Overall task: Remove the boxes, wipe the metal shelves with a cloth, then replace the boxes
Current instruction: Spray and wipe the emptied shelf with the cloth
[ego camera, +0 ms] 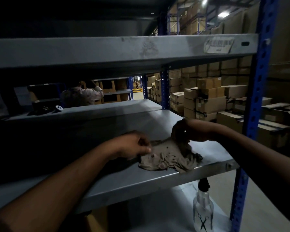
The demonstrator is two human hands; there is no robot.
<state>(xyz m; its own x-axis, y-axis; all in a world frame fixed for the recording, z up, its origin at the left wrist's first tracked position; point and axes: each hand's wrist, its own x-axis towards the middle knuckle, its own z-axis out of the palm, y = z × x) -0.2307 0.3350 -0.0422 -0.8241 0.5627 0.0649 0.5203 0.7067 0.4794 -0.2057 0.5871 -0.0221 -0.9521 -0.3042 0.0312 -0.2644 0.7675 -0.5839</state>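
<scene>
cloth (169, 158) on shelf (141, 183) | left hand (134, 146), right hand (184, 131) pinch its ends

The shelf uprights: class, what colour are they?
Blue, with rows of punched holes; the upright shows best in the head view.

Shelf (40, 148) left side lost in dark; spray bottle (203, 213) top hidden behind shelf edge.

Matt grey metal shelf (127, 183), crumpled stained brown cloth (167, 158), clear plastic bottle (203, 213).
</scene>
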